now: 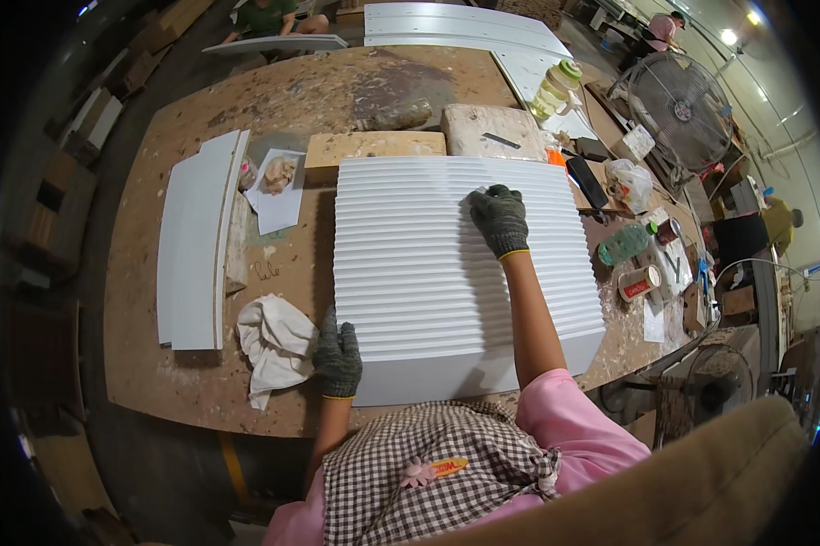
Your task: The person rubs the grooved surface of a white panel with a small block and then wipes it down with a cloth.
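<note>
Steadying white ribbed panel [455, 273]: left hand [338, 359] grips its near-left corner; right hand [499, 218], fingers closed on small pad, presses its far ridges.

One head-worn fisheye view looks steeply down, close over the counter [201, 382], facing twelve o'clock; forearms enter from six o'clock.
</note>
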`<state>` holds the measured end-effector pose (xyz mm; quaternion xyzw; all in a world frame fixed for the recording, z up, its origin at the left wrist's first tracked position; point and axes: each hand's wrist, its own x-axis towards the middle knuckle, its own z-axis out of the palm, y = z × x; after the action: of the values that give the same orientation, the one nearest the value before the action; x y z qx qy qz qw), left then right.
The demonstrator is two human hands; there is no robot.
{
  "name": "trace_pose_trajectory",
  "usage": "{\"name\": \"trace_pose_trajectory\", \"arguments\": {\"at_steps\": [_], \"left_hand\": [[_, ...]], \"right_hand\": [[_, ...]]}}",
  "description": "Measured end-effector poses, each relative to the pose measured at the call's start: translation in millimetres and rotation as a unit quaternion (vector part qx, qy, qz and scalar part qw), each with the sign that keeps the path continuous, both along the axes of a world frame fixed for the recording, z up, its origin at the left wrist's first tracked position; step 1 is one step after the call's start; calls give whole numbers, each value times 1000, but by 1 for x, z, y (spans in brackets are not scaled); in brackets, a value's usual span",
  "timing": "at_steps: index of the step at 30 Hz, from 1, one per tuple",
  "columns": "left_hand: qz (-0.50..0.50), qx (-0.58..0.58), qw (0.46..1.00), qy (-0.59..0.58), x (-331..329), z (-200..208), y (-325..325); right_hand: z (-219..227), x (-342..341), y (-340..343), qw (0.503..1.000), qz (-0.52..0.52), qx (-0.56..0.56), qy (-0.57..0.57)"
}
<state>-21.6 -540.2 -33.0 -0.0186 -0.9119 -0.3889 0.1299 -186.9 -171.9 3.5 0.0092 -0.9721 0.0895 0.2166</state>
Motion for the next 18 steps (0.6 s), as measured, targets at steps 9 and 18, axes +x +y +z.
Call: {"name": "trace_pose_trajectory", "arguments": {"at_steps": [9,18], "left_hand": [[1,-1,1000,-1,-1,8,4],[2,-2,1000,-1,-1,0,3]], "right_hand": [[-10,-2,-17,999,3,-36,23],[-18,33,146,975,-214,47,38]]}}
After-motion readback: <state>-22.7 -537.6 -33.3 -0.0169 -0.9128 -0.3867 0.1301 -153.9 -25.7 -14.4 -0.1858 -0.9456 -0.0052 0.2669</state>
